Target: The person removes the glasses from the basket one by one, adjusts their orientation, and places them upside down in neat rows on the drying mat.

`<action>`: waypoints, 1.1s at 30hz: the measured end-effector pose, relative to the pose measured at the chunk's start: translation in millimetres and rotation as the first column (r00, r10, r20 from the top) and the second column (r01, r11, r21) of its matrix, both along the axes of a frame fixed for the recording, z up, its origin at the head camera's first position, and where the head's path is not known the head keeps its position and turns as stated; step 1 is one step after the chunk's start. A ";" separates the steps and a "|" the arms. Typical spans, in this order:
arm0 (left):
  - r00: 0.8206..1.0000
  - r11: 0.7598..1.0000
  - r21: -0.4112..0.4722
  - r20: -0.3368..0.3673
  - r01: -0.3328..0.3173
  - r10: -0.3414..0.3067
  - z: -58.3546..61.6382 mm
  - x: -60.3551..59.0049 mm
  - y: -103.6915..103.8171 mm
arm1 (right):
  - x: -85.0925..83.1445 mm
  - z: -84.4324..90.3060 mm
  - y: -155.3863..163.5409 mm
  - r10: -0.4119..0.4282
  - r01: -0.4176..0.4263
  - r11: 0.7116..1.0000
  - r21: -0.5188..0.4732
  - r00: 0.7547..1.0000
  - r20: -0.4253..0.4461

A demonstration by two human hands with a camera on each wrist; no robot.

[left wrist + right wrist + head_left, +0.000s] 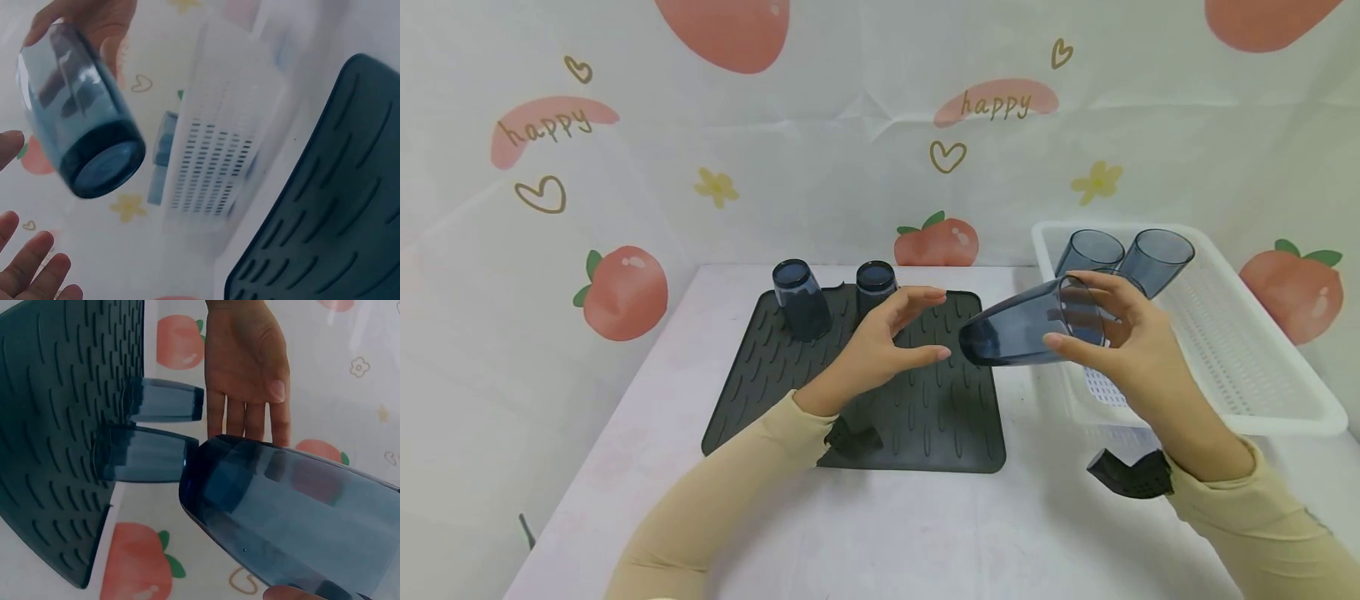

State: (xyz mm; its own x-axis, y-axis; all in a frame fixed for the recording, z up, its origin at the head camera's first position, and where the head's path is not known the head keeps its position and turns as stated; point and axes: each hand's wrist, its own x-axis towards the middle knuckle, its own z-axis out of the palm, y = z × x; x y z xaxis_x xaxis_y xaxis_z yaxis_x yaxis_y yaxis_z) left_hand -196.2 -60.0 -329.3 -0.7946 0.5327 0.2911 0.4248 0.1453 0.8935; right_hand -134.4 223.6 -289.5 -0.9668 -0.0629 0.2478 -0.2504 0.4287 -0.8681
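Note:
A blue drinking glass (1011,329) lies tilted in the air, its thick base pointing left. My right hand (1123,329) grips it near the rim, thumb in front and fingers behind. My left hand (891,337) is held over the black drying mat (925,417), thumb and fingers spread apart and facing the glass's base, with nothing between them. In the right wrist view the glass (294,500) points its base toward the left palm (247,375). Two more glasses stand upside down on the mat, a left one (801,300) and a right one (876,283) partly hidden by my left hand.
At the right stands a white perforated basket (1262,358) with several blue glasses (1159,254) leaning at its back left. The white table (940,533) ends at a wall cloth (850,192) printed with peaches and hearts. Dark wrist-camera mounts (1131,473) stick out at both cuffs.

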 end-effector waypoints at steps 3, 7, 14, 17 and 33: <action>1.000 1.000 -0.003 0.013 0.020 -0.020 -4.3 4.2 4.4 | 1.1 -1.0 -2.7 0.015 -0.015 1.000 -0.015 1.000 0.007; 0.999 0.999 -0.007 0.029 0.039 -0.039 -11.1 7.1 8.9 | 2.9 -1.2 -6.3 0.028 -0.028 0.999 -0.032 1.000 0.004; 0.997 0.998 0.015 0.048 0.061 -0.062 -20.0 7.9 14.6 | 4.3 -1.6 -11.1 0.044 -0.043 0.998 -0.034 0.999 0.007; 0.996 0.996 0.041 0.045 0.079 -0.080 -22.6 7.6 16.4 | 4.5 -1.8 -12.3 0.055 -0.055 0.997 -0.045 0.998 0.006; 0.987 0.984 0.126 0.081 0.126 -0.136 -31.6 9.1 24.3 | 6.3 -3.6 -19.0 0.101 -0.100 0.986 -0.130 0.995 0.003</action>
